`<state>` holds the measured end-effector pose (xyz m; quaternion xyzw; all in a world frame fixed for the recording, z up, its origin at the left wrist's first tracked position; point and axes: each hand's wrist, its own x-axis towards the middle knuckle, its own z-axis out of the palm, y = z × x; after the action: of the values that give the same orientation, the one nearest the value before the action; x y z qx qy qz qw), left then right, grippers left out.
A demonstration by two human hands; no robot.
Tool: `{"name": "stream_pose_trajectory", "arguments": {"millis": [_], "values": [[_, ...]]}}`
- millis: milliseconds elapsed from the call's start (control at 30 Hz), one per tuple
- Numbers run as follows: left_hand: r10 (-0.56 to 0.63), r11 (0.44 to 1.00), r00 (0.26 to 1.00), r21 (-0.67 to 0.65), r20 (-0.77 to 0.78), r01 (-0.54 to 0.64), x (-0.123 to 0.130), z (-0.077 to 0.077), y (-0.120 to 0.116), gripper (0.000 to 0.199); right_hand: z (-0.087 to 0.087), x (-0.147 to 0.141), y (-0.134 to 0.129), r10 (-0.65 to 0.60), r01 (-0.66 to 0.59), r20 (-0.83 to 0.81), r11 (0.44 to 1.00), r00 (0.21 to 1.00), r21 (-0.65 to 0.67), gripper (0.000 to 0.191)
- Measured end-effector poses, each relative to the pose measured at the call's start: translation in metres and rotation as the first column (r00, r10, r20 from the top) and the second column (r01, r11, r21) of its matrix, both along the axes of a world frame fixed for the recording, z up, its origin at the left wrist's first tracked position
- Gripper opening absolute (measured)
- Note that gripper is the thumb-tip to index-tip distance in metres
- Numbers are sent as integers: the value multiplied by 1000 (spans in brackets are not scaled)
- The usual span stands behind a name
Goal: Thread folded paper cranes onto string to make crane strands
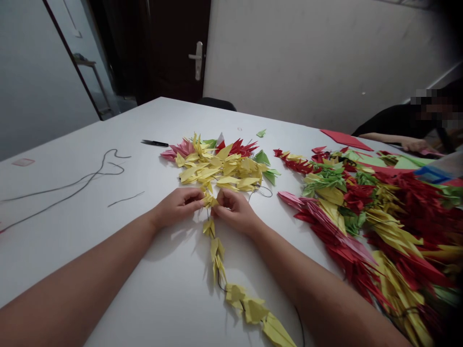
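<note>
Lying across the left of the white table (152, 289), a long dark cord (98, 172) bends into open loops, with a short piece of thread (126, 198) nearer the middle. Beyond them, a slim black tool (155, 143) lies roughly sideways, close to the middle pile.

The left hand (183, 205) has its thumb and fingers pinched on the far part of the paper strand (217, 250), at a yellow folded piece. The strand, yellow pieces on a dark string, has its long axis running from between the hands toward the person, first almost straight, then slanting right and out of view at the bottom. Several spiky tips on its middle pieces point toward the person. Just beyond the hands spreads the middle pile (224, 168), mostly yellow, with pink, red and green pieces.

The right hand (233, 209) grips the same part of the strand from the other side, its fingers curled. A thin thread loop (265, 192) lies just beyond it.

Farther right is a large heap (361, 195) of red, yellow, green and pink folded paper. Behind it are a red sheet (345, 140) and another person's hand (415, 144).
</note>
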<state>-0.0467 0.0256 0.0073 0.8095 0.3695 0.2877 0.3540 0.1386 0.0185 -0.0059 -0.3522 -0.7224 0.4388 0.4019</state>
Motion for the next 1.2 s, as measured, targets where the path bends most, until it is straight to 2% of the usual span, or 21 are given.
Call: {"name": "stream_pose_trajectory", "arguments": {"millis": [100, 167, 233, 400, 667, 833, 967, 1067, 1200], "values": [[20, 1000, 999, -11, -35, -20, 1, -1, 1, 31, 0, 0, -1, 124, -138, -99, 979, 987, -153, 19], [31, 1000, 998, 2, -61, -31, 1, -1, 1, 32, 0, 0, 0, 169, -190, -131, 966, 977, -176, 21], [35, 999, 997, 18, -65, -33, 1, -2, 2, 33, -1, 0, 0, 158, -179, -130, 970, 979, -165, 21], [30, 999, 998, 32, -50, -29, 1, -1, 2, 35, 0, 1, 2, 30, -49, -117, 986, 993, -157, 6], [21, 999, 1000, -42, -20, -22, 1, -2, 2, 34, 4, 3, 3, 60, -95, -180, 977, 982, -192, 6], [10, 999, 1000, -49, -12, -10, -1, -1, 2, 34, 2, 4, 3, 74, -117, -204, 972, 976, -206, 18], [-43, 999, 998, -14, 41, 44, 0, 0, 2, 32, 0, 4, 4, 74, -125, -225, 967, 971, -221, 30], [-99, 995, 991, 43, 93, 95, 1, 0, 2, 29, 0, 3, 4, 86, -143, -246, 963, 966, -227, 33], [-109, 993, 990, 43, 91, 106, 1, -2, 3, 28, 1, 3, 5, 104, -167, -251, 956, 962, -243, 34]]}}
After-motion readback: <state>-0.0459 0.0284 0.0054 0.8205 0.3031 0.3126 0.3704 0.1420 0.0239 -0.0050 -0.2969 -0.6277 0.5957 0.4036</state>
